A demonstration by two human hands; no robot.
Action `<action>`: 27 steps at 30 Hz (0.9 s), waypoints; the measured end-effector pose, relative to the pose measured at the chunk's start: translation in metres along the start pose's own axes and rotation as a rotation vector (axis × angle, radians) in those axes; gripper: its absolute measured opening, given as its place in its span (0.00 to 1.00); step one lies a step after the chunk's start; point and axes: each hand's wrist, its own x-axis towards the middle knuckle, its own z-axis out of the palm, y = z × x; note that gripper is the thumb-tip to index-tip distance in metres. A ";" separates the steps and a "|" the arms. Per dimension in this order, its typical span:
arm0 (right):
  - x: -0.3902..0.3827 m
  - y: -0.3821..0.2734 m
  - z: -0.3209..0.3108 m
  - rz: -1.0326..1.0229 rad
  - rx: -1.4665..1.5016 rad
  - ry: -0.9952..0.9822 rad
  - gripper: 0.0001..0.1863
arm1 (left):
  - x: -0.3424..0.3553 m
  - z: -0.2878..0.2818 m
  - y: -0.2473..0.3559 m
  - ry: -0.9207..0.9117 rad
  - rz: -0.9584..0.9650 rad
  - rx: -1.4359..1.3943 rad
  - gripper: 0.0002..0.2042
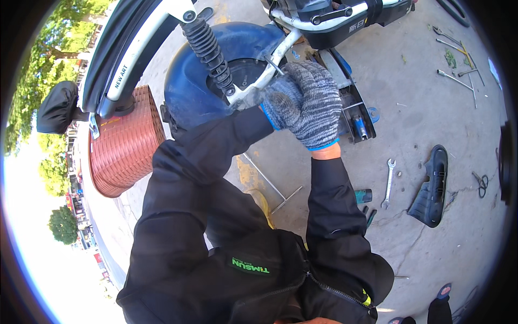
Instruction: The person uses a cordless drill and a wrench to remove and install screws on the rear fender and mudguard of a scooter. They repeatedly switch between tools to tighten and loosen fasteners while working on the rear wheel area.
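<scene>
A: Because the grey ground [399, 135] is the biggest thing here, pls say first what stands on it.

B: Ok. Toward the far edge of the visible ground is the white-framed vehicle [290, 44], the thing being worked on. A blue wheel-like part [186, 83] w/ dark centre is next to its frame.

A: And near the ground's left edge?

B: A reddish-brown woven basket [127, 148]. To the right of the hands is a long black tray [365, 138].

A: What is nearer to the right edge?

B: A black plastic panel [431, 186], lying on the ground.

A: And the hands, w/ their fingers?

B: Both wear grey knit gloves w/ blue cuffs, near the lower end of a black spring shock [210, 54]. The right hand [319, 102] has its fingers bent inward, partly hiding the left hand [280, 110]. How far either is open I cannot tell, & what they hold is hidden too.

A: Small things, pls?

B: A spanner [388, 183] lies betw. tray and panel. A thin metal rod [274, 65] sticks out just beside the gloves. Scissors [480, 184] are toward the ground's right edge, & a blue tool [360, 128] is in the tray's near end.
</scene>
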 end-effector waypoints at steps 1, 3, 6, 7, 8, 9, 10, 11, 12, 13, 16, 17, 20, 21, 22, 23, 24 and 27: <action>-0.004 0.008 0.001 0.012 0.067 0.009 0.26 | 0.002 -0.001 -0.006 -0.076 0.018 -0.005 0.26; -0.012 0.010 0.006 0.176 0.153 0.070 0.26 | 0.011 -0.007 -0.010 -0.224 0.055 -0.024 0.28; -0.023 0.021 0.027 0.729 0.638 0.284 0.25 | 0.046 -0.021 0.005 -0.648 0.203 0.453 0.27; -0.016 0.026 0.032 1.016 0.815 0.349 0.25 | 0.054 -0.024 0.005 -0.710 0.317 0.467 0.26; -0.015 0.025 0.030 1.235 1.111 0.447 0.24 | 0.059 -0.025 0.004 -0.775 0.426 0.464 0.24; -0.008 0.015 0.027 1.470 1.401 0.613 0.23 | 0.055 -0.024 -0.002 -0.802 0.466 0.490 0.24; -0.010 0.008 0.031 1.493 1.427 0.590 0.23 | 0.050 -0.023 -0.007 -0.828 0.504 0.516 0.23; -0.010 0.007 0.038 1.505 1.455 0.588 0.22 | 0.052 -0.023 -0.014 -0.865 0.560 0.546 0.23; -0.008 0.004 0.042 1.516 1.486 0.580 0.22 | 0.053 -0.025 -0.020 -0.902 0.611 0.577 0.22; -0.007 0.011 0.039 1.358 1.227 0.565 0.21 | 0.062 -0.019 -0.013 -0.933 0.692 0.578 0.21; -0.012 0.022 0.027 0.881 0.487 0.438 0.21 | 0.058 -0.017 0.037 -0.751 -0.016 0.753 0.16; -0.008 0.021 0.026 0.733 0.478 0.545 0.25 | 0.045 -0.013 0.037 -0.555 -0.015 0.760 0.18; 0.006 -0.003 0.010 0.100 0.182 0.169 0.28 | 0.002 -0.019 0.002 -0.346 -0.115 0.442 0.22; 0.002 0.008 0.003 -0.005 -0.037 0.142 0.30 | 0.009 -0.015 -0.012 -0.346 -0.096 0.255 0.23; -0.003 0.007 0.009 0.051 0.026 0.154 0.30 | -0.001 -0.019 -0.026 -0.335 -0.132 0.095 0.24; -0.007 0.006 0.015 0.108 0.088 0.165 0.30 | -0.010 -0.023 -0.040 -0.319 -0.167 -0.065 0.25; -0.010 0.010 0.016 0.166 0.109 0.172 0.30 | 0.001 -0.022 -0.039 -0.406 -0.089 -0.011 0.25; -0.014 0.010 0.029 0.922 0.520 0.301 0.21 | 0.048 -0.025 -0.003 -0.852 0.239 0.426 0.24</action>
